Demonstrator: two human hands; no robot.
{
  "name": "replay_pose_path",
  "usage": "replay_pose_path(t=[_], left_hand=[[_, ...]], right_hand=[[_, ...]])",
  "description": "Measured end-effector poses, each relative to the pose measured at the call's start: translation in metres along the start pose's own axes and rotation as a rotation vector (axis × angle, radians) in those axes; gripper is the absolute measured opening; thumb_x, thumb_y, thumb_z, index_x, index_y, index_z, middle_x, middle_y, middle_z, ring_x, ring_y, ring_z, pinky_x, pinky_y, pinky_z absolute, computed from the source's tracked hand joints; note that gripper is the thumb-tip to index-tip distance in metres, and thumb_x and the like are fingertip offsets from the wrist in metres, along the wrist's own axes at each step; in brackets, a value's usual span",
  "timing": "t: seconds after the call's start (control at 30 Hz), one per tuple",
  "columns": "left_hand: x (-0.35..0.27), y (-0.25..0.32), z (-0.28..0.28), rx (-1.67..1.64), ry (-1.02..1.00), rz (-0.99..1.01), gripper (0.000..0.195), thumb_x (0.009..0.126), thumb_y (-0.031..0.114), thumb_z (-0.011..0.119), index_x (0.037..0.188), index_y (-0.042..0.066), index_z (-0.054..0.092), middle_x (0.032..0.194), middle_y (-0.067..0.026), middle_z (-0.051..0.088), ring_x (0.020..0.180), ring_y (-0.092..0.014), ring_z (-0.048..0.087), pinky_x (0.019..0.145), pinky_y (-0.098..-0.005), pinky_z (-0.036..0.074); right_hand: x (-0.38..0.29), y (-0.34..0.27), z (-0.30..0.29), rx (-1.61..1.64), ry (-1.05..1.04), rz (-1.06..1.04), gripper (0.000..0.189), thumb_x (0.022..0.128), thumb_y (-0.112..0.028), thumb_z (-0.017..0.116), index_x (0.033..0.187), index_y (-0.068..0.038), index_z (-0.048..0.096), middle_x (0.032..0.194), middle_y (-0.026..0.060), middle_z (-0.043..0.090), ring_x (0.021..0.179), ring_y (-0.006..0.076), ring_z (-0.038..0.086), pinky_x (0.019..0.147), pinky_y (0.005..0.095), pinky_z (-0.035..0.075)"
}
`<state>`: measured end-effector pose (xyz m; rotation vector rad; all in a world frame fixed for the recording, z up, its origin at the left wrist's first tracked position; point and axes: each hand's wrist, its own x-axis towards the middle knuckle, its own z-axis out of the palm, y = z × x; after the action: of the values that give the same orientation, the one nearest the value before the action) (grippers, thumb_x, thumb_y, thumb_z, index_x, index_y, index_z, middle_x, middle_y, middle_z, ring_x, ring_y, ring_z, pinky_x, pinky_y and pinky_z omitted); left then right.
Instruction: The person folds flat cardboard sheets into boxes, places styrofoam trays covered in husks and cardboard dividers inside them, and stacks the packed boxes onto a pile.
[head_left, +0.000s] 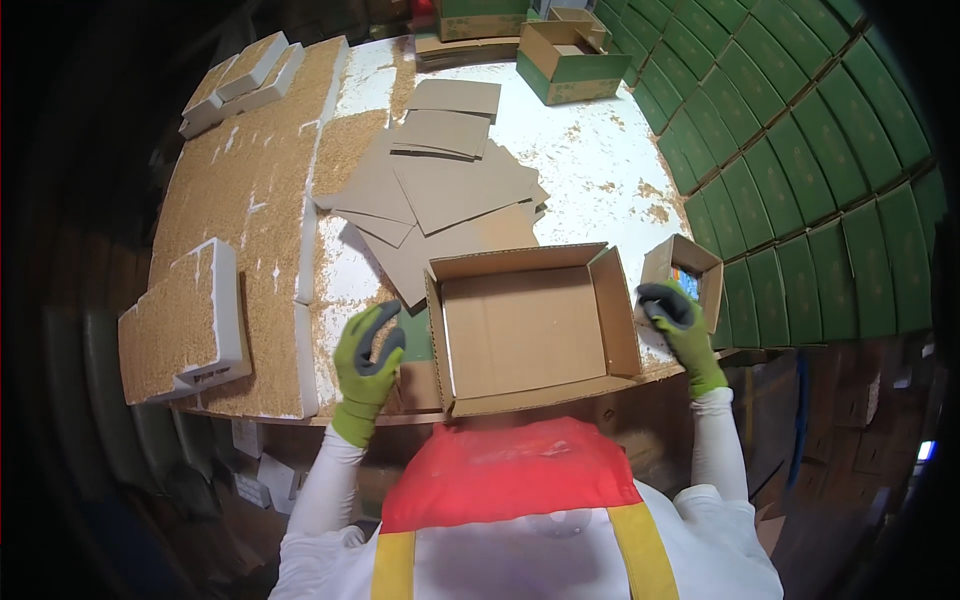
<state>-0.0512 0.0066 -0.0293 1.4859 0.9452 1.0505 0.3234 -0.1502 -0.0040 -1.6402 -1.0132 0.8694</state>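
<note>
In front of me an open cardboard box (525, 330) sits at the table's front edge, with its brown inside facing up. My left hand (367, 367), in a green and grey work glove, is held just left of the box, fingers curved apart around nothing. A green panel (417, 335) with a brown lower part shows between that hand and the box. On the other side, my right hand (679, 319), gloved alike, is beside a small open carton (709, 281). Its fingers are bent and hold nothing visible. Some blue, printed items (685, 283) lie inside the small carton, partly hidden.
Flat cardboard sheets (465, 187) lie piled beyond the box. Foam blocks with a rough tan surface (232, 202) cover the table's left side. A green and brown open box (574, 67) stands at the back. Stacked green boxes (780, 172) form a wall along the right.
</note>
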Motion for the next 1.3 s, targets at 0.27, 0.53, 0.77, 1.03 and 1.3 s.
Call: replay_pose_path(t=[0.27,0.53,0.77,1.03,1.3], left_hand=[[-0.022,-0.058,0.064,0.399,-0.037,0.127,0.066,0.071,0.018,0.076,0.130,0.006,0.050,0.129,-0.0156,0.045,0.117,-0.028,0.043,0.092,-0.0388,0.043],[-0.003,-0.048,0.086,-0.298,-0.075,-0.544,0.053,0.088,0.009,0.062,0.135,0.005,0.039,0.117,-0.0077,0.054,0.102,-0.015,0.055,0.086,-0.0282,0.048],[0.128,-0.049,0.248,-0.575,-0.237,-0.465,0.047,0.097,0.021,0.054,0.136,0.002,0.036,0.116,-0.0089,0.055,0.103,-0.015,0.054,0.091,-0.0294,0.048],[0.188,-0.144,0.339,-0.155,-0.273,-0.607,0.056,0.093,0.022,0.056,0.143,0.007,0.034,0.117,-0.0080,0.060,0.099,-0.016,0.057,0.087,-0.0266,0.045],[0.065,-0.046,0.150,0.253,-0.084,-0.037,0.032,0.090,0.010,0.058,0.120,-0.001,0.059,0.112,-0.0091,0.063,0.097,-0.014,0.060,0.084,-0.0273,0.047]], right_hand=[[-0.009,0.062,0.063,-0.725,0.173,0.011,0.087,0.072,-0.045,0.075,0.142,-0.011,0.037,0.126,0.0169,0.048,0.120,0.0321,0.046,0.098,0.0394,0.040],[-0.008,0.062,0.057,0.348,0.028,0.265,0.097,0.071,-0.029,0.082,0.145,0.000,0.026,0.148,0.0167,0.030,0.138,0.0242,0.026,0.110,0.0358,0.029],[0.144,0.020,-0.090,0.151,0.171,0.065,0.074,0.073,-0.021,0.080,0.134,0.004,0.044,0.121,0.0120,0.057,0.110,0.0183,0.053,0.094,0.0300,0.044],[0.248,0.160,-0.169,-0.198,-0.054,0.328,0.075,0.079,-0.038,0.073,0.139,-0.005,0.043,0.129,0.0105,0.057,0.118,0.0184,0.049,0.103,0.0309,0.034],[0.229,0.130,-0.211,-0.102,0.391,-0.231,0.049,0.092,-0.008,0.057,0.138,-0.002,0.042,0.120,0.0094,0.057,0.103,0.0158,0.056,0.088,0.0282,0.047]])
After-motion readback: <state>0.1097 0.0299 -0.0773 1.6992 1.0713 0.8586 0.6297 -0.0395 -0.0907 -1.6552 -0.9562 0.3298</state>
